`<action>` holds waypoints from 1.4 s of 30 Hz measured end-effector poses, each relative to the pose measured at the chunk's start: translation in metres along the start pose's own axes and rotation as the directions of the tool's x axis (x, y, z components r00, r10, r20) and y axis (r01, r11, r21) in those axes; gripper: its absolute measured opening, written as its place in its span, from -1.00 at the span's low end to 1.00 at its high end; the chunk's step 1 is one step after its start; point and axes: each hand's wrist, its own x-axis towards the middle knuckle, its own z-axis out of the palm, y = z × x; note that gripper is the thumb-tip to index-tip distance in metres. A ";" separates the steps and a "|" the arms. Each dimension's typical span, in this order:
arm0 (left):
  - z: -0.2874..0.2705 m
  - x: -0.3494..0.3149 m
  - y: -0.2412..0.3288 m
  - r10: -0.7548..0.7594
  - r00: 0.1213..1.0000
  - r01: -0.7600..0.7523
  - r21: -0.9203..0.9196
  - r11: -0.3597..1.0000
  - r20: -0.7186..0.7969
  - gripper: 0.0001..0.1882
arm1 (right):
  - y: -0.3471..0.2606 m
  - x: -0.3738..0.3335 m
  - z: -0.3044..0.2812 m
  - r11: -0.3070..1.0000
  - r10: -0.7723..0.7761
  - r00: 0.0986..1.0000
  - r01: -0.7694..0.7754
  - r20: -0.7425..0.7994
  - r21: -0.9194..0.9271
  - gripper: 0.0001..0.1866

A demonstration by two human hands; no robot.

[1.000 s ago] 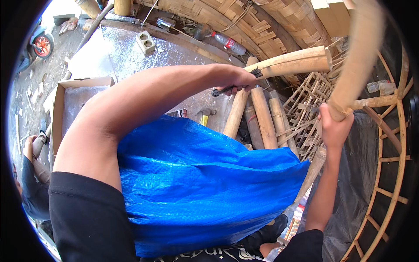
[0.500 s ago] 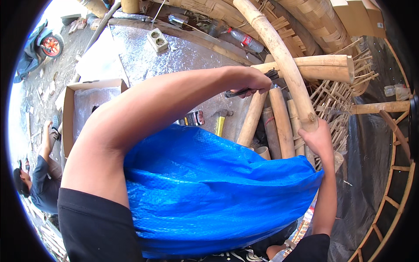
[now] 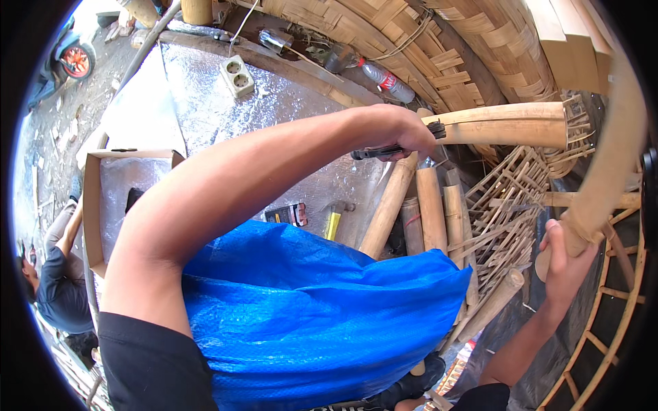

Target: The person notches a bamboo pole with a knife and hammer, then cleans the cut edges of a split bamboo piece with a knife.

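Right now, in the head view, the left hand [image 3: 410, 133] is gripping a black-handled tool [image 3: 375, 153], its fingers curling around the handle, while the tool's dark far end is jutting past the knuckles against the near end of a thick bamboo length [image 3: 507, 130]. The right hand [image 3: 567, 259] is clasping a bamboo club [image 3: 612, 144] near its lower end, fingers wrapping around it; the blurred shaft is extending above the fist, well apart from the tool.

White lettering stands on the red label [image 3: 388, 81] of a plastic bottle [image 3: 386, 79]. On the small dark packet [image 3: 286, 214], the printing is too small to be read.
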 end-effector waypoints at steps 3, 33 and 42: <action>-0.002 0.004 -0.005 0.002 1.000 -0.003 0.018 1.000 0.028 -0.78 | 0.043 -0.006 0.037 0.991 -0.081 0.995 0.074 -0.059 -0.111 -0.74; -0.050 -0.031 -0.008 -0.320 0.939 0.313 0.072 0.947 0.125 -0.63 | 0.052 -0.069 0.081 0.978 0.154 0.930 -0.096 0.333 -0.184 -0.54; -0.041 -0.036 0.011 -0.363 0.917 0.325 0.221 0.920 0.163 -0.61 | 0.042 -0.074 0.071 0.980 0.186 0.912 -0.197 0.366 -0.009 -0.64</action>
